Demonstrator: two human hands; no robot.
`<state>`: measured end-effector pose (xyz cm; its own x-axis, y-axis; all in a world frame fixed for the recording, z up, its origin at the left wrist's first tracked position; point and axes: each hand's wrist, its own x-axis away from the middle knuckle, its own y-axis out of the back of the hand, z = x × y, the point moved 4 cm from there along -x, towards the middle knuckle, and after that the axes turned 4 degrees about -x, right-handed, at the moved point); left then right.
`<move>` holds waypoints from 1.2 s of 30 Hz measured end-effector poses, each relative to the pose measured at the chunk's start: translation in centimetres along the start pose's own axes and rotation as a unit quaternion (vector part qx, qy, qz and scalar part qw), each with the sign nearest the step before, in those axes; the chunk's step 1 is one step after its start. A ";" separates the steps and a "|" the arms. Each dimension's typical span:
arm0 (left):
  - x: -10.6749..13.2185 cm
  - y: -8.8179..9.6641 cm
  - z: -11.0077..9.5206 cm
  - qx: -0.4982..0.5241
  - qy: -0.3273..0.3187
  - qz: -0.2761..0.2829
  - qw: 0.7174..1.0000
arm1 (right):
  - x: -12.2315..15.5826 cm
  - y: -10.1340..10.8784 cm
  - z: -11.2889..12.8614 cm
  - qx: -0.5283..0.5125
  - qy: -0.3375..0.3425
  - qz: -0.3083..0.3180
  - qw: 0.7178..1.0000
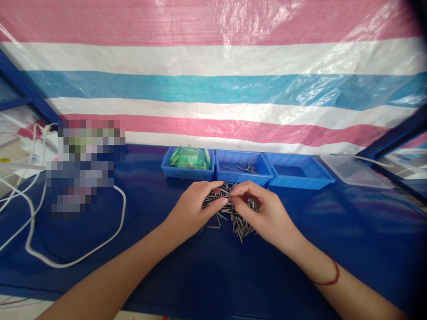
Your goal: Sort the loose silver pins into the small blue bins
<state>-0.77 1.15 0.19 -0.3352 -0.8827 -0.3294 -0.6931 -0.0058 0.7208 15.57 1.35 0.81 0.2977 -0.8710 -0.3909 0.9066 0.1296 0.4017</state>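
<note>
A loose pile of slim grey metal pieces [243, 226], like pins or screws, lies on the blue tabletop; their exact kind is too small to tell. Over its left side is my left hand [193, 206], its thumb and index finger apart with the pile showing between them. My right hand [263, 211] covers part of the pile from the right, thumb and index tip pinched together close to the left thumb. Whatever sits in that pinch is too small to make out. Just behind the pile, a middle blue bin [245, 156] contains several similar metal pieces.
A left blue bin [187, 172] holds green plastic packets [190, 158]. A right blue bin [300, 180] adjoins the middle one, with a clear plastic lid [356, 171] beyond it. White cable [122, 218] loops across the left tabletop. A striped sheet [213, 89] hangs behind.
</note>
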 end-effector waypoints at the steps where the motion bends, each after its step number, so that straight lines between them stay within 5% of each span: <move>1: 0.0 0.0 0.1 0.050 0.029 -0.002 0.998 | 0.0 -0.1 -0.1 -0.025 -0.006 0.000 1.000; 6: 0.0 -0.7 0.5 0.287 0.148 -0.019 0.946 | 0.2 -0.8 -0.3 -0.115 -0.031 0.005 0.993; 10: -0.1 -0.9 0.3 0.348 0.188 -0.015 0.918 | 0.4 -1.1 -0.3 -0.131 -0.038 0.019 0.991; 21: -0.2 -0.6 0.1 0.319 0.153 -0.026 0.935 | 0.2 -1.4 -0.8 -0.070 -0.043 0.068 0.994; 26: -0.2 -0.4 0.0 0.297 0.112 -0.038 0.948 | 0.2 -0.8 -0.7 -0.046 -0.027 0.015 0.998; 32: -0.1 0.2 -0.3 0.103 0.045 -0.018 0.993 | 0.2 0.2 0.0 -0.012 0.005 -0.009 1.000; 36: 0.0 0.3 -1.0 -0.017 -0.031 0.003 0.999 | -0.6 1.6 0.2 0.057 0.041 -0.051 0.996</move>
<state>-0.33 0.64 1.04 -0.3787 -0.8522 -0.3609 -0.6692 -0.0173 0.7429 16.83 1.99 1.82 0.2338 -0.8343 -0.4993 0.8947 -0.0164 0.4464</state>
